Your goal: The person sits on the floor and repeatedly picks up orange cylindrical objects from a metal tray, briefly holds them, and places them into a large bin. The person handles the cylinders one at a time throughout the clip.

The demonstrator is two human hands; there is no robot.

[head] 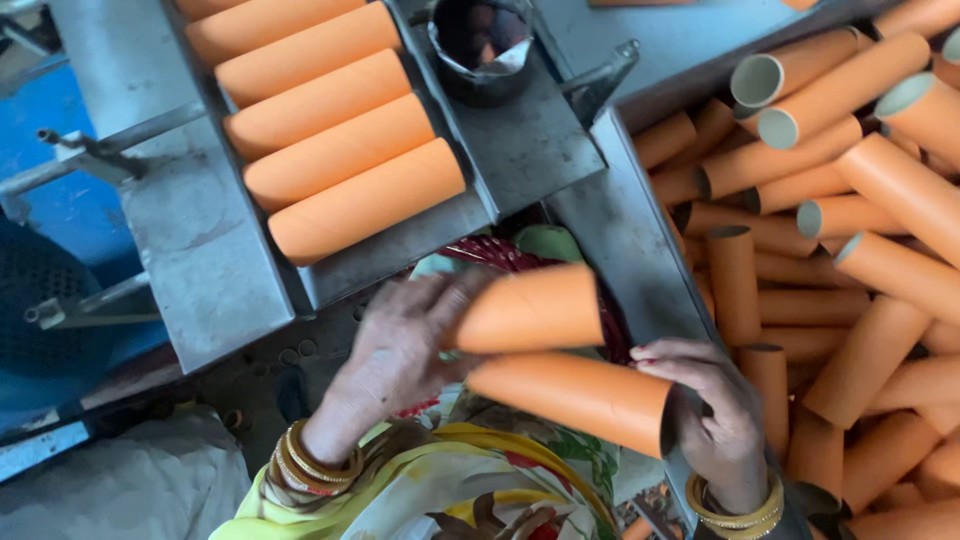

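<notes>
My left hand [400,350] grips the near end of an orange cardboard tube [535,308] held just below a grey metal tray [210,250]. My right hand [715,410] holds the open end of a second orange tube [570,395], which lies right under the first one, the two almost touching. Both wrists wear gold bangles. Several orange tubes [340,150] lie side by side in a row on the metal tray's slanted channel.
A large bin [625,230] on the right is heaped with several loose orange tubes [850,250]. A dark metal cup [483,45] stands at the top centre. Blue machine parts and metal rods [90,150] are at the left. Yellow patterned cloth [440,490] covers my lap.
</notes>
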